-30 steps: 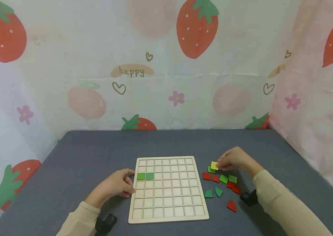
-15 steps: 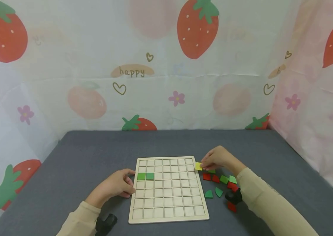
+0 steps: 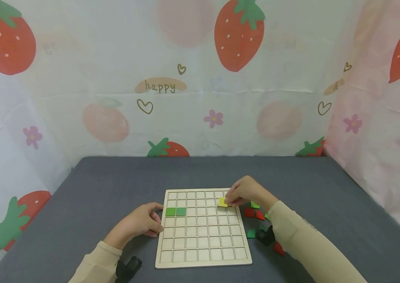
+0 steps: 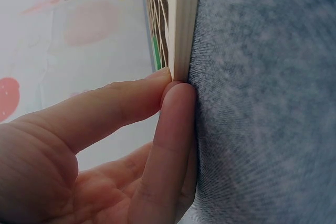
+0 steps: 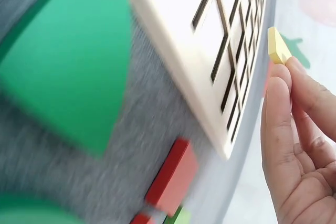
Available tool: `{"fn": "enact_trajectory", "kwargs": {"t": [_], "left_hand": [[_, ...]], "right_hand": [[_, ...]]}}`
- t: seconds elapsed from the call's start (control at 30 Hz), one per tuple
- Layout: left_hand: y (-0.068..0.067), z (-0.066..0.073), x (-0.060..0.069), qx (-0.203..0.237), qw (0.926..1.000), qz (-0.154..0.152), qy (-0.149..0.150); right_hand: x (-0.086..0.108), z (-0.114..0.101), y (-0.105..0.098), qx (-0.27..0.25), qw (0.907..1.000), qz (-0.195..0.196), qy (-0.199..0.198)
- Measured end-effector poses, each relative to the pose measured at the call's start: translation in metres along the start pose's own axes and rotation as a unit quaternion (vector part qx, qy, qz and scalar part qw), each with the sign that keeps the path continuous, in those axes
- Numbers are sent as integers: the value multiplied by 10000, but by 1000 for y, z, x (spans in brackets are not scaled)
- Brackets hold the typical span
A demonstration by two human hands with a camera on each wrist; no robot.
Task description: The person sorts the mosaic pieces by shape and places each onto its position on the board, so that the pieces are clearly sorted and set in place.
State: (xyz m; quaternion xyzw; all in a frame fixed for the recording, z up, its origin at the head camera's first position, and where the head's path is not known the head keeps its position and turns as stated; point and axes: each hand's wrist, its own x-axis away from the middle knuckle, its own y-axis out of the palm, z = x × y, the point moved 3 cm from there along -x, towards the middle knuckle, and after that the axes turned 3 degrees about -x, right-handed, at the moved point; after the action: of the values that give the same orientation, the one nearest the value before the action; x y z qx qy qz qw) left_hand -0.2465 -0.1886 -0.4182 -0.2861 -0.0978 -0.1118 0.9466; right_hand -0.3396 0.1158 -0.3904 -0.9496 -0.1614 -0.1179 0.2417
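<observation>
A pale wooden grid board [image 3: 203,265] lies flat on the grey table. Two green square tiles [image 3: 170,212] sit side by side in its cells near the left edge. My left hand [image 3: 139,223] rests at the board's left edge, fingertips touching its side; in the left wrist view those fingers [image 4: 176,121] meet the wooden rim. Between thumb and fingertips, my right hand [image 3: 247,192] pinches a yellow square tile [image 3: 222,202], held over the upper right cells. In the right wrist view the yellow tile [image 5: 276,46] stands tilted, above the board's surface.
Right of the board lie loose red tiles [image 3: 249,212] and green tiles [image 3: 251,234], some rounded; my right forearm and wrist camera [image 3: 265,236] hide several. Another wrist camera [image 3: 128,268] sits by my left sleeve. A strawberry-print cloth [image 3: 185,118] hangs behind.
My right hand has carried the yellow tile leftward from the loose pieces to above the board's right part. My left hand has stayed at the board's edge.
</observation>
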Motion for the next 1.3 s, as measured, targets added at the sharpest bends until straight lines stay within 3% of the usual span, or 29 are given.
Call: {"fn": "enact_trajectory", "kwargs": {"t": [1.3], "left_hand": [[0, 2, 0, -46, 10000, 72, -50]], "right_hand": [[-16, -32, 69, -93, 9978, -653, -29]]}}
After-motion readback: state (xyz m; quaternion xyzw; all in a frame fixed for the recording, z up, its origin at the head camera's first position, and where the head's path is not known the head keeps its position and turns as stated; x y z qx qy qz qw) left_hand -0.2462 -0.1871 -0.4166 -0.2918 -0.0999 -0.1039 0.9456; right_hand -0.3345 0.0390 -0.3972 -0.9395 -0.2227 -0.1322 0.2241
